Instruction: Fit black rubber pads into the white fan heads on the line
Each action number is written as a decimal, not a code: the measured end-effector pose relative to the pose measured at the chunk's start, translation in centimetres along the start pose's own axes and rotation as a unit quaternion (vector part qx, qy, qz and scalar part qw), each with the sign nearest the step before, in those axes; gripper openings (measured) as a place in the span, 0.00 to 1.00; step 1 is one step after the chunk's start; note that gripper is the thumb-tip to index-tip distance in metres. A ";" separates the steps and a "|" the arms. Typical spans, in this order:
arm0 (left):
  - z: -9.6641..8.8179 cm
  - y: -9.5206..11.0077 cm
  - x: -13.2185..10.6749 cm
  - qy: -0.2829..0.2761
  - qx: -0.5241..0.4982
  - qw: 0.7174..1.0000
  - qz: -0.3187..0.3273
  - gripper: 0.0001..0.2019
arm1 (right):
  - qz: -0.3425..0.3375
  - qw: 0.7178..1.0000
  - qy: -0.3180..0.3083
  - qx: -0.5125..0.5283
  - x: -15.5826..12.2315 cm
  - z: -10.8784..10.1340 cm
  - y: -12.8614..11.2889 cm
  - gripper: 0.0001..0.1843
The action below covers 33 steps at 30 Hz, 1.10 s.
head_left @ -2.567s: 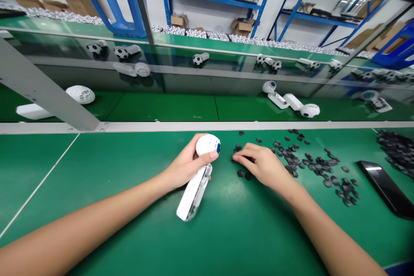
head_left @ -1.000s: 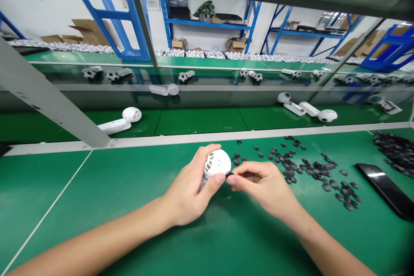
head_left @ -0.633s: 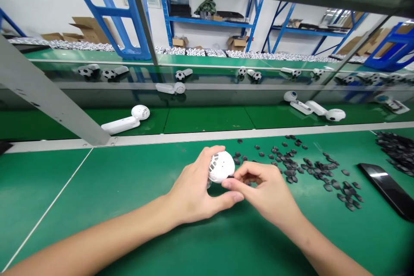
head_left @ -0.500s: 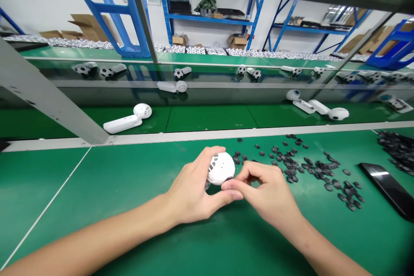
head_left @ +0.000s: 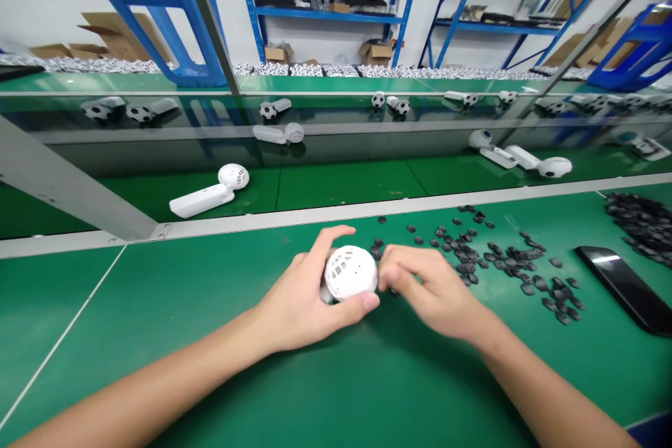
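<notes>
A white round housing with vent slots on its upper left is tilted toward me. My left hand is wrapped around its left side, thumb along the lower edge and index finger over the top. At the right edge of the housing is my right hand, its fingers curled in a pinch; whatever is between the fingertips is hidden. Small black plastic pieces lie scattered on the green table beyond and to the right of my right hand.
A dense pile of black pieces lies at far right beside a black phone-like slab. Behind the pale table edge runs a lower green surface with white handheld devices. A grey post rises at left.
My right hand has drawn slightly away from the housing's lower edge, and its fingertips are now at the right side. The housing has turned, showing more vents. The whole view has shifted a little.
</notes>
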<state>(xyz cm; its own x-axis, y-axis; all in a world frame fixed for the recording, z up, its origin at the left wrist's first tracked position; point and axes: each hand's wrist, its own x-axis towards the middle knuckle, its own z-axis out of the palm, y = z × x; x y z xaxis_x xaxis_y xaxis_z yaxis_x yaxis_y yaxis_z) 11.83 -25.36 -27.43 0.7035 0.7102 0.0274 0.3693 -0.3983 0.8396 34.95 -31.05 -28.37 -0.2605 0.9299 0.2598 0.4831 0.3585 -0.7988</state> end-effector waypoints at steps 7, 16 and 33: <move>0.1 0.1 -0.6 -0.031 0.017 0.999 0.021 0.29 | 0.093 0.975 0.027 -0.201 1.0 -2.9 4.3 0.17; -0.3 0.4 -0.7 -0.031 0.030 0.998 0.052 0.23 | 0.064 0.951 0.020 -0.302 1.8 0.7 5.7 0.10; 0.3 -4.3 -0.1 0.181 0.114 0.949 0.231 0.39 | 0.033 0.961 0.043 -0.273 2.2 0.2 7.1 0.15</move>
<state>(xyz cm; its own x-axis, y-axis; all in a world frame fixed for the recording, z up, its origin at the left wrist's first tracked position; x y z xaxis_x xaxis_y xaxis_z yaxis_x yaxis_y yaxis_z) 10.32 -23.91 -31.14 0.5822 0.5666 0.5831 0.2238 -0.8012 0.5550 37.64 -26.48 -33.61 -0.1547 0.9472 0.2810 0.8684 0.2660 -0.4185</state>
